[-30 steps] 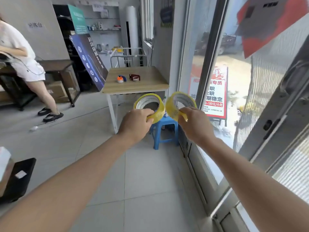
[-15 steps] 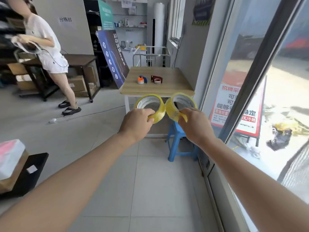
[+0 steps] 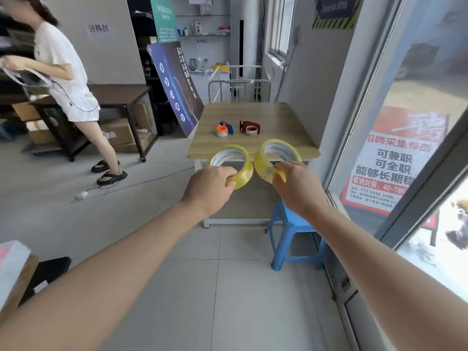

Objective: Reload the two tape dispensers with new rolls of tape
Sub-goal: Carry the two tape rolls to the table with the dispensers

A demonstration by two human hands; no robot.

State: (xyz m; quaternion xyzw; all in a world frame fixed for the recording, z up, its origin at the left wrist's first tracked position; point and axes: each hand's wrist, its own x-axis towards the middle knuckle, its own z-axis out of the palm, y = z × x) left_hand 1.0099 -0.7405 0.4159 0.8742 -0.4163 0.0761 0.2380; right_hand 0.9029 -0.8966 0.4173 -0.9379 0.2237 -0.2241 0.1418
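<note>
Two yellow tape rolls rode in, left hand (image 3: 211, 187) clamped on one (image 3: 231, 164), right hand (image 3: 295, 184) on the other (image 3: 276, 158); dispensers (image 3: 224, 128) waited, apparently spent. Best set both on the desk (image 3: 278, 117) first.

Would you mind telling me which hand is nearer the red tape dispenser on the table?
Right. The right hand is below the red tape dispenser and slightly right; the left hand is farther left, under the orange and blue dispenser.

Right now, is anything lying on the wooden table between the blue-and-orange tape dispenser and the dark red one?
No. In the head view, only bare wooden table shows between the blue-and-orange tape dispenser and the dark red tape dispenser.
</note>
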